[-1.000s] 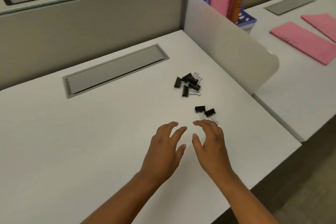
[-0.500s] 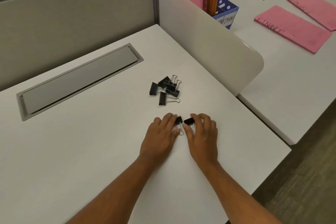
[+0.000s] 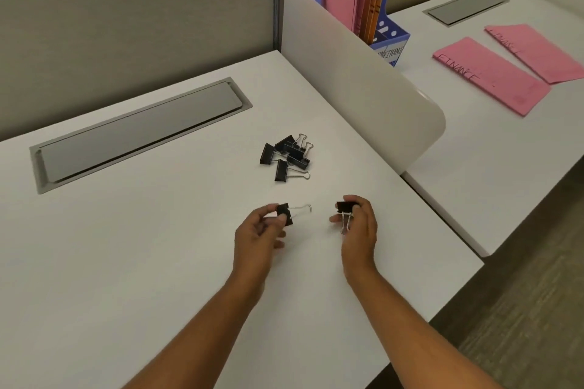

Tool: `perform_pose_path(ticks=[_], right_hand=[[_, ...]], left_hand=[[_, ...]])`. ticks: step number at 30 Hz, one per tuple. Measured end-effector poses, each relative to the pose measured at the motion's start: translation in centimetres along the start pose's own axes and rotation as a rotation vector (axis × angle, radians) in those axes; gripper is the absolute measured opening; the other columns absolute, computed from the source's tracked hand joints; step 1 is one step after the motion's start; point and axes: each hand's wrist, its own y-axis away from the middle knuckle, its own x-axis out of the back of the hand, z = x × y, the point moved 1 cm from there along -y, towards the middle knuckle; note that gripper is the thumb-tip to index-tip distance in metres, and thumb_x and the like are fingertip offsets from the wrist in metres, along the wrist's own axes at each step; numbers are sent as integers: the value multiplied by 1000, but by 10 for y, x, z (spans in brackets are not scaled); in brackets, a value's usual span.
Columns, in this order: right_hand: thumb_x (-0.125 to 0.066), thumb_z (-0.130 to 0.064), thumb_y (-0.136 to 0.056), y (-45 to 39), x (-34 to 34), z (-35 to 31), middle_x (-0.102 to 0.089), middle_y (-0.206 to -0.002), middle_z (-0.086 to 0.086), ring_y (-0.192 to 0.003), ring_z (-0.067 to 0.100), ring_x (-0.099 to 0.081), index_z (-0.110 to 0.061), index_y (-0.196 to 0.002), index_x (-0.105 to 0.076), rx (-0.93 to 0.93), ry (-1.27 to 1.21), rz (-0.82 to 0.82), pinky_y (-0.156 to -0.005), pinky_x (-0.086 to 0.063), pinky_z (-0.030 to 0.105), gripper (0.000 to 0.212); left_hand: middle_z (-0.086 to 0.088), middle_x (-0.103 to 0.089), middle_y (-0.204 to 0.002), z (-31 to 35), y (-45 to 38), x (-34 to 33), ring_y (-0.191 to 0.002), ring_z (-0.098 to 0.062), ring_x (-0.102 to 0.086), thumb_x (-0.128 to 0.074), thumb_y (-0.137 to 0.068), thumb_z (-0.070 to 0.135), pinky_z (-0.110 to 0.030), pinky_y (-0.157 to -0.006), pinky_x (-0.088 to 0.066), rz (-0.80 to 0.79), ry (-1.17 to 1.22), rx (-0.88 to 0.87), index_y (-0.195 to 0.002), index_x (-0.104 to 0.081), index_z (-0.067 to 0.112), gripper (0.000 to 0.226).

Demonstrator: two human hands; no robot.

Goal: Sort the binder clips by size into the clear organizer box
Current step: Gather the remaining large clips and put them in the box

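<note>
- Black metal binder clip (image 3: 283, 213) pinched in the left hand (image 3: 259, 235); the right hand (image 3: 358, 227) pinches another (image 3: 345, 207).
- No organizer box is visible, so misplacing either seems possible.

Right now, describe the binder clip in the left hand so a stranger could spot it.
On the white desk, nearer than the clip pile, the left hand pinches a black binder clip. Unlike the right hand's clip, its wire handles point right.
</note>
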Motion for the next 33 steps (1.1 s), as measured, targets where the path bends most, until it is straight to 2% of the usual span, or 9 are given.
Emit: perform_pose_path(ticks=[3,7,10,15,19,22,26,29,33], right_hand=[[-31,-12,-108,32,-18,-18,-72,-90,15,-63,20,-59,-10,-113,-64,-193,-243,-113,-57,-38,31,33],[-38,-22,-110,93,-48,-10,-73,-89,8,-64,15,-53,-16,-116,-63,-268,-121,-274,-55,-37,27,26],[-47,-19,-107,135,-70,-5,-70,-89,0,-70,13,-50,-22,-114,-65,-311,-19,-370,-58,-40,24,19],[-60,-16,-101,188,-96,-7,-73,-97,-4,-76,9,-59,-27,-108,-68,-189,179,-529,-72,-49,26,16],[-67,-12,-97,236,-119,-14,-77,-99,2,-78,8,-67,-22,-104,-69,-131,223,-572,-68,-53,22,12],[-71,-11,-94,286,-148,-11,-77,-98,1,-77,12,-70,-18,-103,-69,-134,223,-611,-69,-58,25,12],[-73,-6,-92,362,-199,0,-76,-97,7,-71,15,-73,-9,-101,-70,-132,224,-666,-67,-59,24,10],[-74,-4,-91,419,-235,12,-75,-95,12,-74,21,-76,-4,-98,-71,-112,245,-752,-66,-61,27,8],[-80,-16,-89,490,-281,34,-77,-88,-3,-80,14,-74,-18,-90,-73,69,421,-932,-68,-59,26,7]], left_hand=[[-8,-77,-108,7,31,24,-90,-25,-72,-64,-100,13,-36,-78,-57,-98,171,154,-117,-76,13,20],[-11,-74,-104,5,64,73,-91,-29,-74,-62,-101,12,-35,-78,-62,-67,256,274,-115,-75,5,20],[-11,-75,-106,5,86,111,-88,-29,-74,-65,-100,15,-37,-80,-62,-17,225,263,-112,-75,6,19],[-14,-77,-107,8,124,170,-82,-30,-73,-72,-94,16,-41,-76,-59,63,180,156,-110,-72,3,21],[-23,-73,-101,7,154,229,-78,-32,-71,-86,-74,14,-41,-76,-59,74,212,94,-112,-68,-1,45],[-18,-72,-94,11,178,280,-80,-33,-73,-93,-64,6,-37,-73,-62,99,215,38,-110,-70,1,53],[-15,-75,-96,14,219,362,-80,-33,-74,-86,-63,15,-34,-70,-64,214,241,-31,-107,-72,2,48],[-16,-76,-97,11,251,428,-79,-32,-74,-90,-67,5,-35,-69,-62,321,242,-72,-103,-73,4,40],[-17,-75,-95,-2,299,513,-74,-29,-72,-81,-82,-1,-35,-68,-59,544,265,-107,-99,-73,5,20]])
